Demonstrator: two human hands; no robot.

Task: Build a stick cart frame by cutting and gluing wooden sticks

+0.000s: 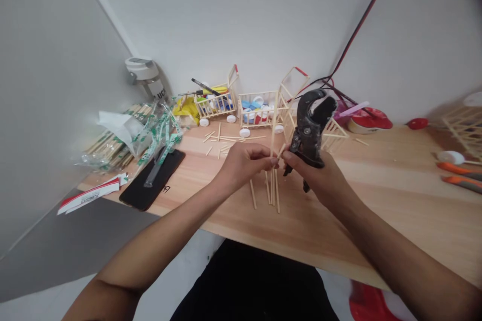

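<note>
Working above the near edge of a pale wooden tabletop point(361, 210), the person is holding both forearms in over that edge, with white walls rising behind and to the left. At far left, a glossy black slab point(150, 180) is lying near the edge, with sticks in green-printed wrappers point(158, 135) heaped behind it. The left hand point(244, 163) is reaching inward, its fingertips point(271, 160) pinching a thin wooden stick point(281, 150) above loose wooden sticks point(271, 188). Just beside it, the right hand point(311, 173) is clenching black ratchet cable cutters point(309, 125), their curved jaws parted and pointing up, the stick's tip almost touching them. Well to the right, orange-handled tools point(459, 173) are lying near the frame's edge
</note>
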